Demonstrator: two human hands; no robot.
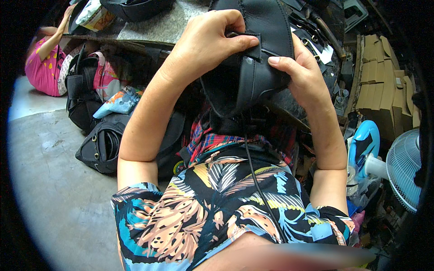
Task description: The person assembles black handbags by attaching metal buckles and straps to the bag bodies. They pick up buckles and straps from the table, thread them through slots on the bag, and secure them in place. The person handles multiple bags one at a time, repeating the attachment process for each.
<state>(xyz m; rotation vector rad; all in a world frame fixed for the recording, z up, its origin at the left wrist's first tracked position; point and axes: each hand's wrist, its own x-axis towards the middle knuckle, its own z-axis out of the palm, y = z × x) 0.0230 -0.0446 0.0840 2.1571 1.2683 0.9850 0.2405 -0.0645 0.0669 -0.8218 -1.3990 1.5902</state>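
Note:
A black leather bag (265,83) with stitched seams is held up over the front edge of the workbench, its dark opening facing me. My left hand (205,43) is closed at its upper left side, the thumb pressed on a short black leather tab (254,50) near the rim. My right hand (307,74) grips the bag's right side, thumb on the front and the other fingers mostly hidden behind it. What lies under my left fingertips is partly covered.
More black bags (101,144) are on the concrete floor at the left. Another person in pink (43,67) sits at the far left. Buckled straps (318,49) and tools lie on the bench at the right. A fan (404,169) and stacked cardboard (379,77) stand at the right.

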